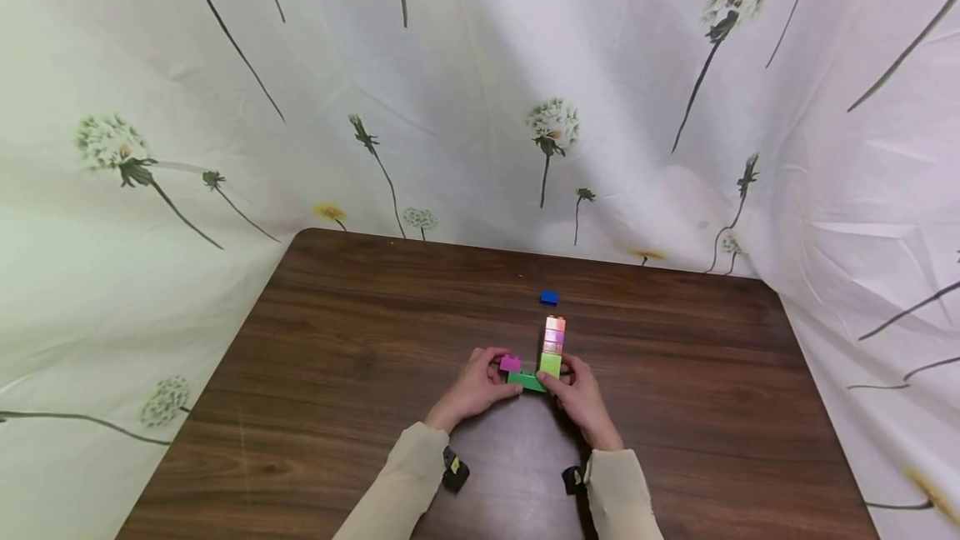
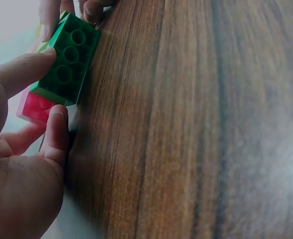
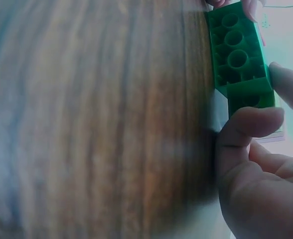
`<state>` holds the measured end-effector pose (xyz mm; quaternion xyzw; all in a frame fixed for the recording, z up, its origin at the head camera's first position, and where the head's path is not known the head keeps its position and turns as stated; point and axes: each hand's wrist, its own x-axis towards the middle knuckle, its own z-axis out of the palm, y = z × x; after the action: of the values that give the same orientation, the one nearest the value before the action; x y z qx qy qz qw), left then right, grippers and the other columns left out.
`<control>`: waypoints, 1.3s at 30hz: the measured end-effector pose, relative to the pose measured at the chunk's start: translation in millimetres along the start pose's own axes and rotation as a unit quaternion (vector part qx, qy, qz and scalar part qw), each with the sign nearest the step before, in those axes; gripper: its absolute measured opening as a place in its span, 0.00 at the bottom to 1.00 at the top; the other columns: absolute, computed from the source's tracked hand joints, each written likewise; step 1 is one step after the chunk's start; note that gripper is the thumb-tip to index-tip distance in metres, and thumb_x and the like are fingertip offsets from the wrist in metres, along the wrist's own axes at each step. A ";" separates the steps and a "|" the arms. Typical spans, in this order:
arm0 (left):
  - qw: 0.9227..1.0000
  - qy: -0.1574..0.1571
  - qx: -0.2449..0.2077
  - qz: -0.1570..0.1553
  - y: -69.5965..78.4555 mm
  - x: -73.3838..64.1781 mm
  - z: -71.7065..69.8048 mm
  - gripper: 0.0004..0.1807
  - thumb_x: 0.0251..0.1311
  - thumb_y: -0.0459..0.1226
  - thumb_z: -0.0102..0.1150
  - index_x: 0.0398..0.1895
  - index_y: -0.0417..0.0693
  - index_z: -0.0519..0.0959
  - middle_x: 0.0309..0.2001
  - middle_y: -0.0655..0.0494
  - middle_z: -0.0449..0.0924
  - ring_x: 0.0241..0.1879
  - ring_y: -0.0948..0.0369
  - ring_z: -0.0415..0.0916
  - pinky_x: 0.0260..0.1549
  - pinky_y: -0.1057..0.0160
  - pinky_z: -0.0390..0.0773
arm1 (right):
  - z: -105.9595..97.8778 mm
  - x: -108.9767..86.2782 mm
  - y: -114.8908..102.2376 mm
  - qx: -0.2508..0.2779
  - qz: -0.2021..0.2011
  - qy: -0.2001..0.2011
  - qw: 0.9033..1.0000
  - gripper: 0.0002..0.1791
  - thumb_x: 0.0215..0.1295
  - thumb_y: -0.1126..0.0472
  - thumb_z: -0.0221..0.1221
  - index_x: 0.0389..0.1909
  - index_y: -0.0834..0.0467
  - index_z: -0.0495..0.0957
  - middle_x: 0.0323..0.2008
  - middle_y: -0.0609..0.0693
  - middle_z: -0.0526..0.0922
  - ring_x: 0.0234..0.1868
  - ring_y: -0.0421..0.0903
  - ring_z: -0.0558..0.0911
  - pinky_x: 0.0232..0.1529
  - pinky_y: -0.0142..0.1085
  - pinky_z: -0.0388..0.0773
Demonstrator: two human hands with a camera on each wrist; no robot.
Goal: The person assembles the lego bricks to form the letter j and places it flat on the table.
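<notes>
Both hands hold one joined piece of toy building bricks just over the table. Its base is a long green brick (image 1: 527,382), tilted so that its hollow underside shows in both wrist views. A magenta brick (image 1: 510,363) sits on its left end. From its right end rises a column with a lime green brick (image 1: 551,366) and several pink and orange bricks (image 1: 554,335) beyond it. My left hand (image 1: 476,386) pinches the left end, thumb on the green brick. At the right end, my right hand (image 1: 581,397) grips the piece around the lime green brick.
A loose blue brick (image 1: 549,297) lies on the dark wooden table (image 1: 360,340) beyond the column. A white curtain (image 1: 465,107) with dandelion prints hangs behind the table and at its sides. Black straps with small devices (image 1: 454,470) sit at the wrists.
</notes>
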<state>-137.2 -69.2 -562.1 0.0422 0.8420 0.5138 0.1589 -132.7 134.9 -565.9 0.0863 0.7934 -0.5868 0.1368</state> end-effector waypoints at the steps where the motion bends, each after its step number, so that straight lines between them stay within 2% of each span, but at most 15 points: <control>1: 1.000 0.001 0.001 0.000 -0.3 0.4 0.0 0.34 0.51 0.42 0.71 0.61 0.43 0.69 0.45 0.47 0.66 0.31 0.63 0.68 0.27 0.69 0.69 | 0.4 3.0 4.7 0.000 -0.001 0.001 1.000 0.35 0.59 0.52 0.66 0.63 0.65 0.66 0.46 0.58 0.71 0.29 0.42 0.73 0.26 0.32 0.74; 11: 1.000 0.010 0.010 0.006 -2.3 0.1 1.4 0.34 0.50 0.43 0.72 0.60 0.42 0.71 0.46 0.47 0.66 0.30 0.64 0.69 0.27 0.70 0.70 | 1.0 4.2 5.1 0.004 -0.008 0.001 1.000 0.33 0.59 0.54 0.66 0.61 0.66 0.68 0.42 0.56 0.72 0.26 0.41 0.72 0.23 0.32 0.72; 17: 0.999 0.020 0.014 0.022 -2.3 -1.1 2.4 0.33 0.51 0.43 0.72 0.59 0.40 0.71 0.45 0.47 0.67 0.30 0.65 0.69 0.29 0.70 0.70 | 1.8 5.6 5.3 0.006 -0.013 0.003 1.000 0.33 0.59 0.55 0.66 0.60 0.67 0.69 0.41 0.56 0.73 0.25 0.41 0.71 0.22 0.31 0.71; 25: 1.000 0.015 0.018 0.003 -4.0 -0.2 4.1 0.34 0.52 0.44 0.71 0.61 0.43 0.70 0.50 0.47 0.64 0.31 0.65 0.69 0.30 0.70 0.70 | 1.8 6.4 5.0 -0.012 -0.012 0.011 1.000 0.32 0.59 0.54 0.66 0.60 0.67 0.69 0.41 0.56 0.73 0.25 0.41 0.72 0.22 0.31 0.72; 39: 1.000 0.020 0.017 0.010 -2.7 0.1 3.4 0.35 0.55 0.44 0.68 0.65 0.42 0.68 0.51 0.45 0.65 0.33 0.64 0.70 0.31 0.69 0.71 | 3.2 5.7 3.2 -0.020 -0.007 0.018 1.000 0.31 0.61 0.56 0.64 0.62 0.65 0.67 0.43 0.56 0.72 0.30 0.43 0.72 0.25 0.33 0.74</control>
<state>-135.9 -67.5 -566.0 0.0429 0.8532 0.5018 0.1357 -136.8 132.7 -571.5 0.0882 0.8082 -0.5697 0.1203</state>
